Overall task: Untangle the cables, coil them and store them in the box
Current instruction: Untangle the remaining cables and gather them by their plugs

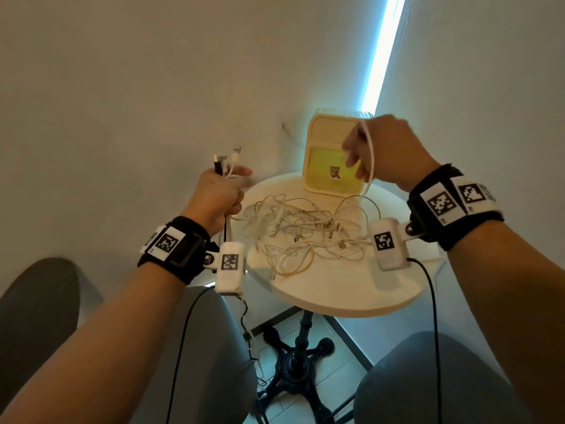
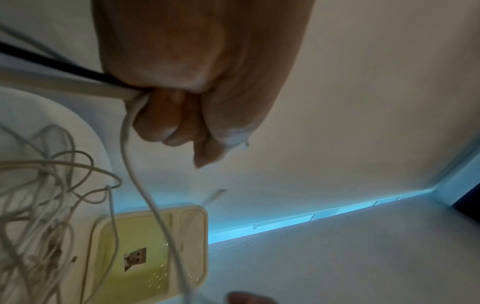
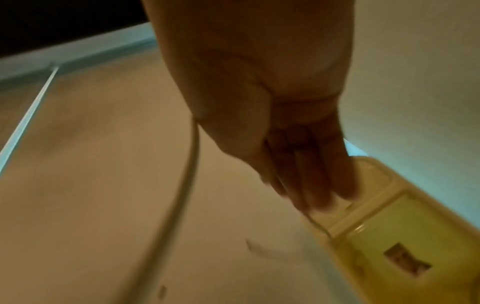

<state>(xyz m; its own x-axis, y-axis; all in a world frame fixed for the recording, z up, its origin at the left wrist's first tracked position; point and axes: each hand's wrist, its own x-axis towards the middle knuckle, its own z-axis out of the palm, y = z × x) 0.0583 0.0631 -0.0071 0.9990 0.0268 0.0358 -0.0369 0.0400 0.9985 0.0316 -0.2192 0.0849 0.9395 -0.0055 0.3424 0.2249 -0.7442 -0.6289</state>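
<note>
Plugs (image 1: 227,159) point up from left hand (image 1: 214,197); right hand (image 1: 382,148) lifts white cable (image 1: 371,160).

I am counting one round white table (image 1: 351,296), one cream plastic box with a yellow front (image 1: 331,154), my two hands, one tangled heap of white cables (image 1: 293,234), too knotted for counting singly.

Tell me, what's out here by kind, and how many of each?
Round table: 1
Yellow box: 1
Tangled cable pile: 1; strands too knotted to count
Cable ends gripped by left hand: a few white, 1 black
White cable lifted by right hand: 1
Total: 5 kinds
</note>
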